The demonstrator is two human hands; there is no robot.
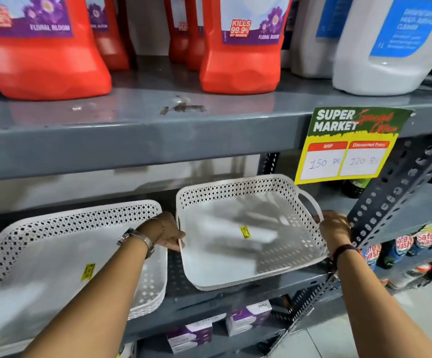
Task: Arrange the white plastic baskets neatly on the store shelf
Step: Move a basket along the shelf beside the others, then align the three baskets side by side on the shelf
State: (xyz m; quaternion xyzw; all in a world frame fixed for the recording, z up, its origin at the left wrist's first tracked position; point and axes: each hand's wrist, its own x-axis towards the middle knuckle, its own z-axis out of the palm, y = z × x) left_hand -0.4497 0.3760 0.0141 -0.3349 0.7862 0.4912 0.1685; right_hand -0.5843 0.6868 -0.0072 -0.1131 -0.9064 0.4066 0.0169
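Note:
A white perforated plastic basket (pixel 248 264) with a yellow sticker sits on the grey middle shelf (pixel 235 295), slightly tilted and jutting over the front edge. My left hand (pixel 167 232) grips its left handle and my right hand (pixel 334 227) grips its right handle. To its left lies a stack of larger white baskets (pixel 54 254), also with a yellow sticker; my left forearm crosses over the stack's right side.
Red detergent bottles (pixel 238 47) and white cleaner jugs (pixel 380 47) stand on the upper shelf. A yellow and green price sign (pixel 346 146) hangs from that shelf's edge. A perforated grey upright (pixel 390 197) stands close to my right hand. Purple and white boxes (pixel 245 316) sit below.

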